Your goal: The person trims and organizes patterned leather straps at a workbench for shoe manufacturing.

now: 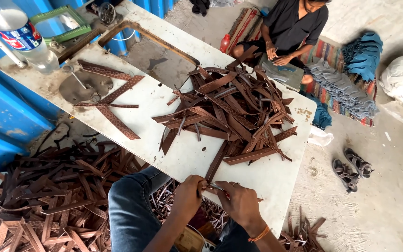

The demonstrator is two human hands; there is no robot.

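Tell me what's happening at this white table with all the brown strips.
A person seated at the white table grips one brown strip at its near edge, the left hand and right hand close together on it. A big pile of strips lies mid-table, and more cover the floor at the left. Beyond the table, another person sits on a mat working with grey pieces.

Up at the far left corner of my white table [276, 179] stands a clear plastic bottle [17, 32], tilted in my view, with a wrap-around label [20, 37] in blue, red and white around its middle. Beyond the table, a small red bottle [225, 43] sits on the floor beside the other person's knee. I see no signs or screens anywhere around me.
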